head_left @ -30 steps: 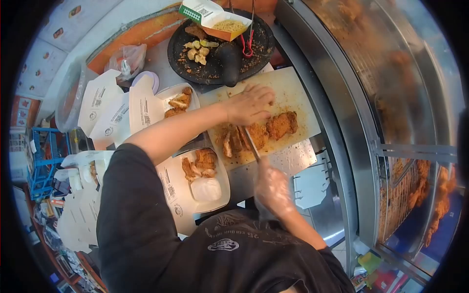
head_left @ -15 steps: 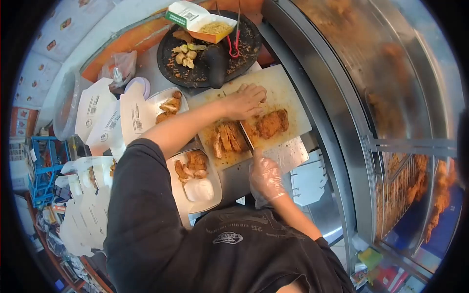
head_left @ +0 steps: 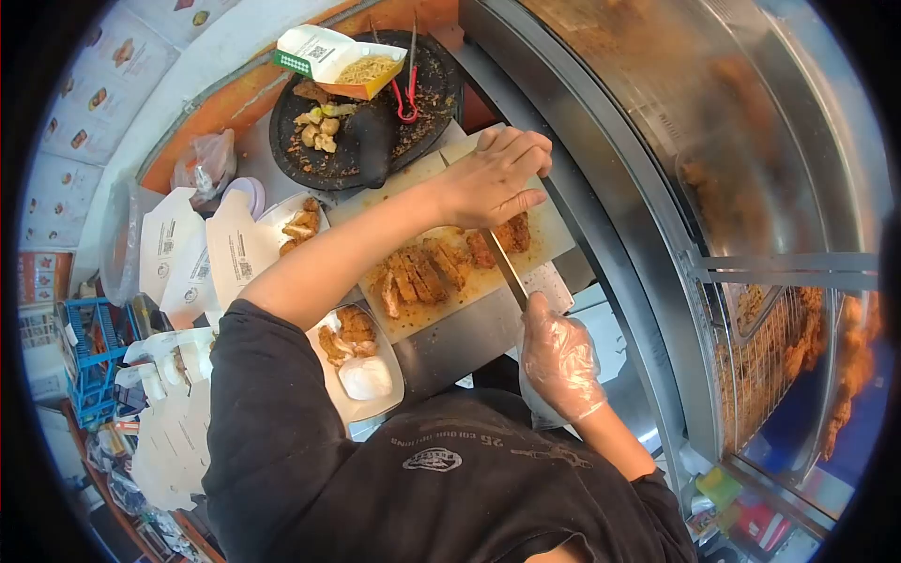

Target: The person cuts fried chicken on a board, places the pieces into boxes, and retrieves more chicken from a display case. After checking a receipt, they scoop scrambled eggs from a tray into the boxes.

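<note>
Had the knife (head_left: pixel 508 268) clamped by its handle in the right hand (head_left: pixel 561 361), clear plastic glove (head_left: pixel 574 375) on and all. Saw the blade slanting over the pale board (head_left: pixel 556 235), right across the chicken (head_left: pixel 446 261) and under the left hand (head_left: pixel 499 178), with the tip poking out on the far side. Had that bare left hand over the middle of the blade, fingers bent and bunched, thumb out toward the right. Couldn't tell about an actual grip or any pressing on the steel, tbh.

Found the chicken lying on the board: thin strips (head_left: pixel 404 281) lined up left of the blade, a chunk (head_left: pixel 513 235) to the right, just by the thumb. Spotted an open box (head_left: pixel 380 399) near the strips with more chicken and a white mound (head_left: pixel 365 378) inside, plus a second box (head_left: pixel 282 211) of chicken beyond the left forearm (head_left: pixel 357 249). Also noticed a black dish (head_left: pixel 302 172) past the board, loaded with a pestle (head_left: pixel 375 145), pale lumps (head_left: pixel 321 136), a red-handled tool (head_left: pixel 406 108) and a carton (head_left: pixel 328 56) of noodles (head_left: pixel 369 68). Saw metal surface (head_left: pixel 441 352) between board and near box.
</note>
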### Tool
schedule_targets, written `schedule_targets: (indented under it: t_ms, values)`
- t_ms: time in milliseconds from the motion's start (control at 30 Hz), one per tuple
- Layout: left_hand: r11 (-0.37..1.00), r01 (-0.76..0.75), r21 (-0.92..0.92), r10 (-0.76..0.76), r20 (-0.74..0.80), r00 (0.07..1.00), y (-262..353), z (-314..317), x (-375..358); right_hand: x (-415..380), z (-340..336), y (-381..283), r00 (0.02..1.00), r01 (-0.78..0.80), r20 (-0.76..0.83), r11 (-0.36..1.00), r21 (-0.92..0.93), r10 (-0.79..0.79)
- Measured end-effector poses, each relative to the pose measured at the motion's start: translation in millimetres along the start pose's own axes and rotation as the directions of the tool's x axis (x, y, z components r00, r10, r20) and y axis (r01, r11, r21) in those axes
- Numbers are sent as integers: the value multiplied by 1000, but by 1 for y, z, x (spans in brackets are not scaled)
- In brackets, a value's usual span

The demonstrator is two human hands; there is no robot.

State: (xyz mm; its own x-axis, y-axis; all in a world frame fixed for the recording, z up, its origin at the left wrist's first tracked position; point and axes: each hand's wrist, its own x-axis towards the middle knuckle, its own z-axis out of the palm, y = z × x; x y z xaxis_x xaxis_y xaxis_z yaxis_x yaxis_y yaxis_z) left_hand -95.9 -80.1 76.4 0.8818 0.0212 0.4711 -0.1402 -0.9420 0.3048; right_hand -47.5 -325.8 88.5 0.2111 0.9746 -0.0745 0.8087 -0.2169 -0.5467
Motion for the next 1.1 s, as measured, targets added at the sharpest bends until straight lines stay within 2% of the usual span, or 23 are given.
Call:
schedule_targets:
  t_ms: [100, 233, 333, 367, 400, 433, 500, 633, 700, 733, 800, 833, 900, 967, 1033, 1100]
  values:
    - [1000, -9, 17, 10, -25, 1000, -10, 15, 2, 7, 11, 13, 997, 13, -74, 1000, -16, -14]
    - [998, 48, -29, -47, 21, 999, -18, 33, -2, 12, 18, 29, 1000, -19, -24, 999, -45, 18]
    - [998, 46, -40, -47, -25, 999, -34, 63, -19, 17, 44, 42, 999, -35, 0, 999, -31, 35]
    - [984, 173, -36, -166, 161, 973, -41, 67, -26, 24, 71, 55, 997, 33, -66, 999, -9, -34]
    - [955, 298, -3, -279, 340, 898, -41, 60, -22, 35, 71, 51, 986, 107, -132, 994, 11, -105]
    - [955, 296, -2, -278, 339, 899, -43, 54, -15, 37, 61, 50, 985, 108, -135, 994, 10, -106]
    - [972, 233, -31, -227, 130, 965, -47, 40, 3, 40, 33, 44, 999, -27, -33, 998, 60, 29]
    - [986, 155, -57, -146, 129, 981, -62, 76, 4, 52, 44, 68, 997, -34, -66, 996, 88, 40]
    - [965, 255, 53, -260, 279, 924, -83, 88, 3, 70, 62, 72, 994, -39, -102, 997, 64, 45]
    - [965, 256, 49, -259, 285, 923, -74, 81, 10, 73, 48, 72, 995, -19, -100, 999, 34, 22]
    - [997, 73, -8, -73, -14, 997, -55, 70, 24, 58, 26, 68, 996, -74, -52, 996, 57, 77]
    - [997, 74, -9, -74, -13, 997, -61, 78, 22, 54, 21, 68, 992, -125, -6, 989, 74, 126]
    - [972, 220, -85, -212, 91, 973, -77, 98, 17, 70, 37, 72, 992, -106, -55, 992, 65, 110]
    - [978, 187, -91, -180, 72, 981, -60, 73, 43, 69, 30, 73, 990, -88, -103, 995, 56, 94]
    - [983, 153, -97, -149, 53, 987, -58, 76, 49, 48, -3, 69, 987, -158, -5, 987, 41, 158]
    - [964, 246, -104, -222, 204, 953, -72, 108, 35, 58, 25, 82, 984, -177, -18, 983, 46, 178]
